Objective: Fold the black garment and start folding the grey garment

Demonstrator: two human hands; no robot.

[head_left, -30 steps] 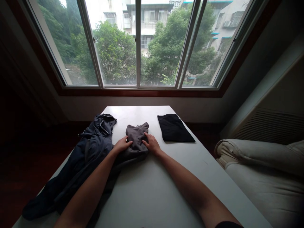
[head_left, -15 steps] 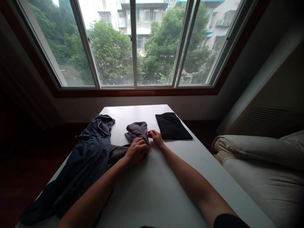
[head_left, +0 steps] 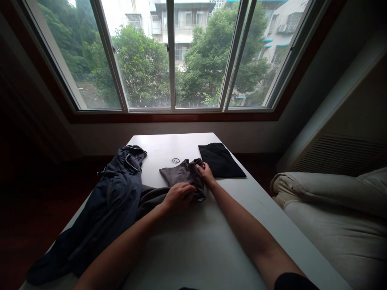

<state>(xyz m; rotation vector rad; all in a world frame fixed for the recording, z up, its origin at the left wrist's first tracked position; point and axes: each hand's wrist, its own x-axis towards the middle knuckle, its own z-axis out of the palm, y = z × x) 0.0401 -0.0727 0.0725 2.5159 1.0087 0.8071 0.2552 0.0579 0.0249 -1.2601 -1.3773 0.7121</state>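
A grey-brown garment [head_left: 177, 174] lies bunched on the white table [head_left: 208, 237], and its kind cannot be made out. My right hand [head_left: 206, 174] is closed on a fold at its right end. Lower down, my left hand [head_left: 180, 195] rests with curled fingers gripping the near edge of the same cloth. Part of this garment runs left under or against a dark blue garment [head_left: 121, 189] with white piping, which lies loosely spread along the table's left side. A folded black cloth [head_left: 222, 160] lies flat just beyond my right hand.
A small round dark mark or ring [head_left: 175, 160] shows on the tabletop behind the grey-brown garment. A pale padded sofa [head_left: 332, 217] stands along the right. Past the table's far end are a wall and a wide window [head_left: 172, 60].
The grey-brown garment's upper end has shifted right and toward me, uncovering the round mark. My right hand has moved right with it; my left hand has come slightly nearer and right.
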